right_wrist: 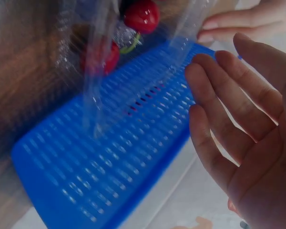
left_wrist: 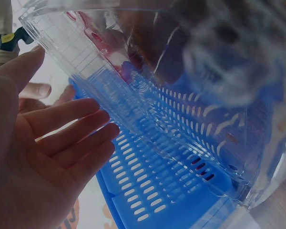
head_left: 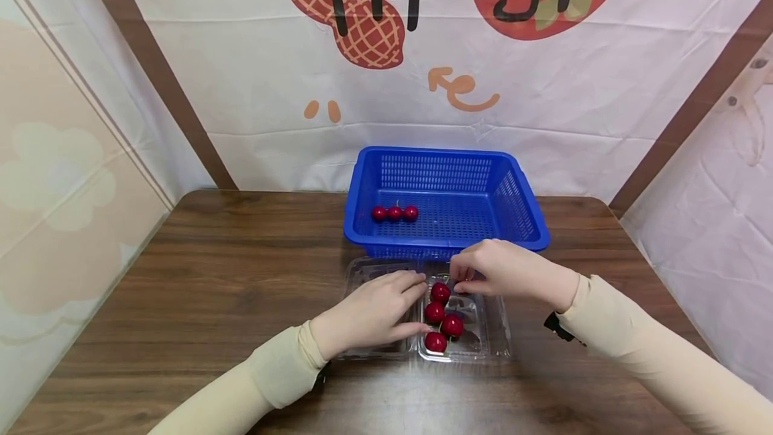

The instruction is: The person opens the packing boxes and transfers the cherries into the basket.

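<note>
A clear plastic clamshell box (head_left: 496, 331) lies opened out on the table, its lid half at the left. Several dark red cherries (head_left: 452, 325) sit in its right half, some with green stems. My left hand (head_left: 377, 309) lies over the lid half, fingers stretched towards the cherries, holding nothing. Over the box's far right part is my right hand (head_left: 492, 270), its fingers bent loosely and thumb apart. In the right wrist view no cherry shows between the fingers (right_wrist: 219, 95). Behind the box, a blue plastic basket (head_left: 537, 230) contains three cherries (head_left: 394, 213) in a row.
The brown wooden table (head_left: 241, 274) bears the box and basket. Just behind the basket hangs a white printed cloth (head_left: 260, 153), with further cloth walls at the left and right. The basket's near rim stands close to the box's far edge.
</note>
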`<control>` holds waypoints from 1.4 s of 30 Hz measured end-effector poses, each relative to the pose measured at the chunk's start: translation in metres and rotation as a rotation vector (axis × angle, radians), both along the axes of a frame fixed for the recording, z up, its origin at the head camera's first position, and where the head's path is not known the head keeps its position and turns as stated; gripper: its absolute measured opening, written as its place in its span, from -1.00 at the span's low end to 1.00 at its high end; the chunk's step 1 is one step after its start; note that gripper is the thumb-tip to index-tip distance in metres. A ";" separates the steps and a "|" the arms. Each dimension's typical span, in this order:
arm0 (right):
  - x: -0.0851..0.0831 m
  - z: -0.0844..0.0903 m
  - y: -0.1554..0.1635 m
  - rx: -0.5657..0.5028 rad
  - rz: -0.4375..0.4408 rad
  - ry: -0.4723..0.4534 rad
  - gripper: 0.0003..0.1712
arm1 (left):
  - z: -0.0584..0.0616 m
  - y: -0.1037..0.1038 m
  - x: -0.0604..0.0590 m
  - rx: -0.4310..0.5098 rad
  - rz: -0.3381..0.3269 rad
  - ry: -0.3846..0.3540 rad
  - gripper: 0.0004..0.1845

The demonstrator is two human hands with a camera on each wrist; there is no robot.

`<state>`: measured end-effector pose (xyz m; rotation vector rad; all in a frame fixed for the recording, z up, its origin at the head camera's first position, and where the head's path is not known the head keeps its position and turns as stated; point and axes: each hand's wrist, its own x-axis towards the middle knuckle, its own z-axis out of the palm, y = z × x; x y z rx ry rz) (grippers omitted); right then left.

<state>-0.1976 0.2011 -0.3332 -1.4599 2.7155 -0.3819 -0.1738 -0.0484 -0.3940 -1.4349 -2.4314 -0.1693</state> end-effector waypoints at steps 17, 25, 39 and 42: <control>0.012 -0.024 -0.004 0.054 0.011 -0.038 -0.91 | 0.001 0.000 0.001 -0.020 0.013 -0.018 -0.36; 0.014 -0.034 -0.006 0.079 0.001 -0.095 -0.88 | 0.000 0.000 0.001 -0.018 0.014 -0.011 -0.35; 0.016 -0.045 -0.005 0.095 0.002 -0.122 -0.71 | 0.000 -0.001 0.001 -0.022 0.018 0.001 -0.32; 0.017 -0.048 -0.004 0.110 -0.003 -0.112 -0.67 | 0.000 -0.001 0.001 -0.020 0.019 0.005 -0.32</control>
